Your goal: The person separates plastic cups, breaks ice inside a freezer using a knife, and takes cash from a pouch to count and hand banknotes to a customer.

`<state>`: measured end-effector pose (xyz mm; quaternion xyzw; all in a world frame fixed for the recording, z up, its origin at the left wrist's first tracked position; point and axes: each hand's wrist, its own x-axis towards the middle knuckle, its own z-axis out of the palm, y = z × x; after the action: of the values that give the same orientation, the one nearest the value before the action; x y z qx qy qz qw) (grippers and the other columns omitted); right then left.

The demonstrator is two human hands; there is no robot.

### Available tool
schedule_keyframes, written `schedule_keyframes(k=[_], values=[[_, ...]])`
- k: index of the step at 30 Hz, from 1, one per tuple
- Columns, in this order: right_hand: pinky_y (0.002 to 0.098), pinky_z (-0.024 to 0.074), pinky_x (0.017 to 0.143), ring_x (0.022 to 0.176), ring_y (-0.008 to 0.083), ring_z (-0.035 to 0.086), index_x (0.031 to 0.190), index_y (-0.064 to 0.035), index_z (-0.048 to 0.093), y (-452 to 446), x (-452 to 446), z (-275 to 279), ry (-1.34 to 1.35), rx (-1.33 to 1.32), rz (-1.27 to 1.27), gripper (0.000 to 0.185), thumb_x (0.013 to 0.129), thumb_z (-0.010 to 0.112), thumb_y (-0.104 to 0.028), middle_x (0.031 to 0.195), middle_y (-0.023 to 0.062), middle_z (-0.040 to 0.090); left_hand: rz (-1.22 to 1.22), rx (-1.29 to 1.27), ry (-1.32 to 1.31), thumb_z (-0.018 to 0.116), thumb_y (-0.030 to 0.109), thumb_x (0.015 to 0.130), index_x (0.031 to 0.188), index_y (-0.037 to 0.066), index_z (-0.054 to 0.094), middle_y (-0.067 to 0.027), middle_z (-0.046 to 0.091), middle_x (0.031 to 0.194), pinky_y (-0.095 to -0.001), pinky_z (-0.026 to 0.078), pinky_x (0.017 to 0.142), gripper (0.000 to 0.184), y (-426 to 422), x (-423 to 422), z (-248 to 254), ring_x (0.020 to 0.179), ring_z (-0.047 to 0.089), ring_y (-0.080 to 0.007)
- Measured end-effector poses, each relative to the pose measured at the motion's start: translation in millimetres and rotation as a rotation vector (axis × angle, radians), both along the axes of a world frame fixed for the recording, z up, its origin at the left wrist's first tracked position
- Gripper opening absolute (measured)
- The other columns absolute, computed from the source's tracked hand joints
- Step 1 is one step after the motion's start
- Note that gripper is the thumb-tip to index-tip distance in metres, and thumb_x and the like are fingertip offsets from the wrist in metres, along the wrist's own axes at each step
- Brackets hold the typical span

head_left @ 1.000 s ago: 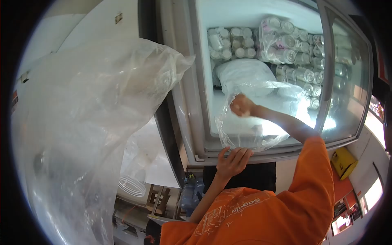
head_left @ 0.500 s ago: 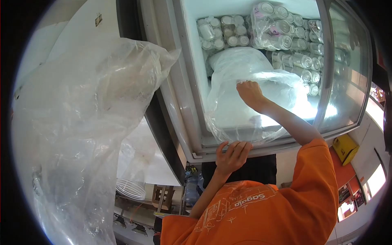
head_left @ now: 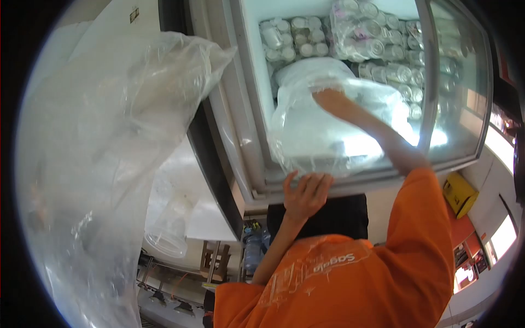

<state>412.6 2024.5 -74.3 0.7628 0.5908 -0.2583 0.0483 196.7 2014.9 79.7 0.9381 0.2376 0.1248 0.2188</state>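
Note:
A large clear plastic bag (head_left: 306,139) lies bulging and wrinkled inside a chest freezer, its wide mouth towards me. My right hand (head_left: 331,98) reaches over the bag and is closed at its far edge, with the fingertips blurred and partly hidden by plastic. At the freezer's front rim (head_left: 350,186), my left hand (head_left: 307,192) has its fingers bent over the bag's near edge; its thumb is out of sight. Packs of cans (head_left: 361,33) wrapped in plastic fill the freezer behind and right of the bag.
Another big clear plastic bag (head_left: 104,147) hangs or stands at the left, close to the camera. The freezer's sliding glass lid (head_left: 459,87) covers its right side. A plastic cup-shaped container (head_left: 169,235) and a blue water bottle (head_left: 252,249) are below left. A yellow bag (head_left: 459,194) stands at right.
My right hand has moved farther into the freezer, and the bag's far edge has shifted with it. My left hand stays at the front rim. The view has shifted slightly.

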Motion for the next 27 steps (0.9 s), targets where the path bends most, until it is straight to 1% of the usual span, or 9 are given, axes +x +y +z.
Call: schedule_keyframes(k=[2, 4, 6, 9, 11, 15, 20, 25, 27], values=[[0.0404, 0.0471, 0.048, 0.058, 0.0297, 0.061, 0.083, -0.0025, 0.058, -2.3, 19.7, -1.4, 0.023, -0.027, 0.073, 0.012, 0.073, 0.053, -0.008, 0.064, 0.0102, 0.06, -0.02, 0.004, -0.002, 0.066, 0.023, 0.078, 0.082, 0.019, 0.061, 0.0093, 0.056, 0.074, -0.0368, 0.029, 0.094, 0.007, 5.7, -0.1, -1.6, 0.07, 0.055, -0.0066], [0.0404, 0.0471, 0.048, 0.058, 0.0297, 0.061, 0.083, -0.0025, 0.058, -6.1, 23.3, 25.1, 0.035, 0.026, 0.1, 0.013, 0.073, 0.053, -0.008, 0.065, 0.0102, 0.06, -0.003, 0.031, -0.032, 0.066, 0.023, 0.078, 0.082, 0.019, 0.061, 0.0094, 0.056, 0.074, -0.0369, 0.03, 0.094, 0.007, 7.1, 6.4, -8.7, 0.07, 0.055, -0.0065], [0.0404, 0.0472, 0.048, 0.058, 0.0296, 0.061, 0.083, -0.0025, 0.058, -15.0, 10.3, 35.1, 0.018, 0.05, 0.107, 0.013, 0.073, 0.053, -0.008, 0.065, 0.0103, 0.06, 0.005, 0.024, -0.01, 0.066, 0.023, 0.078, 0.082, 0.019, 0.061, 0.0095, 0.056, 0.075, -0.0369, 0.03, 0.094, 0.007, 0.9, -2.9, -4.5, 0.07, 0.055, -0.0063], [0.0404, 0.0472, 0.049, 0.058, 0.0295, 0.061, 0.084, -0.0025, 0.058, -14.3, -2.8, 0.5, -0.032, -0.009, 0.119, 0.013, 0.073, 0.053, -0.008, 0.065, 0.0104, 0.06, 0.01, 0.047, -0.027, 0.066, 0.023, 0.078, 0.082, 0.019, 0.061, 0.0097, 0.056, 0.076, -0.0369, 0.03, 0.094, 0.007, 5.1, 4.3, -9.0, 0.071, 0.055, -0.0056], [0.0404, 0.0473, 0.049, 0.058, 0.0294, 0.061, 0.084, -0.0024, 0.058, -2.3, 11.0, -12.6, 0.001, -0.059, 0.142, 0.013, 0.073, 0.053, -0.008, 0.066, 0.0104, 0.06, 0.006, 0.042, -0.018, 0.066, 0.023, 0.078, 0.082, 0.019, 0.06, 0.0098, 0.056, 0.076, -0.0369, 0.03, 0.094, 0.008, 2.0, -1.5, -6.1, 0.072, 0.055, -0.0052], [0.0405, 0.0473, 0.049, 0.059, 0.0293, 0.061, 0.085, -0.0024, 0.058, -4.3, 10.2, 29.0, 0.037, 0.063, 0.175, 0.014, 0.073, 0.053, -0.008, 0.067, 0.0105, 0.06, 0.034, 0.04, -0.017, 0.066, 0.023, 0.078, 0.082, 0.02, 0.06, 0.01, 0.056, 0.076, -0.0371, 0.029, 0.094, 0.008, -0.4, -0.8, -10.2, 0.071, 0.055, -0.0055], [0.0405, 0.0474, 0.049, 0.059, 0.0292, 0.061, 0.086, -0.0023, 0.058, -13.9, -20.5, -13.8, -0.037, -0.01, 0.178, 0.014, 0.074, 0.053, -0.008, 0.067, 0.0107, 0.06, 0.021, 0.024, -0.029, 0.065, 0.022, 0.079, 0.082, 0.02, 0.06, 0.0098, 0.056, 0.074, -0.0372, 0.029, 0.094, 0.006, 3.4, 0.7, -4.6, 0.069, 0.055, -0.0059], [0.0405, 0.0475, 0.05, 0.059, 0.029, 0.061, 0.086, -0.0023, 0.058, -9.6, 2.4, 31.1, 0.039, 0.171, 0.191, 0.015, 0.074, 0.053, -0.008, 0.068, 0.0108, 0.06, 0.032, 0.047, -0.049, 0.065, 0.022, 0.078, 0.081, 0.02, 0.06, 0.0097, 0.056, 0.074, -0.0378, 0.029, 0.095, 0.007, 0.5, 0.3, -11.6, 0.069, 0.055, -0.0059], [0.0405, 0.0476, 0.05, 0.06, 0.0289, 0.061, 0.087, -0.0023, 0.058, -13.1, -8.1, 7.5, -0.012, 0.13, 0.204, 0.015, 0.074, 0.053, -0.008, 0.069, 0.0109, 0.06, 0.027, 0.041, -0.042, 0.066, 0.022, 0.078, 0.081, 0.02, 0.06, 0.0097, 0.056, 0.074, -0.038, 0.029, 0.095, 0.007, -2.5, -3.6, -7.6, 0.069, 0.055, -0.0058]])
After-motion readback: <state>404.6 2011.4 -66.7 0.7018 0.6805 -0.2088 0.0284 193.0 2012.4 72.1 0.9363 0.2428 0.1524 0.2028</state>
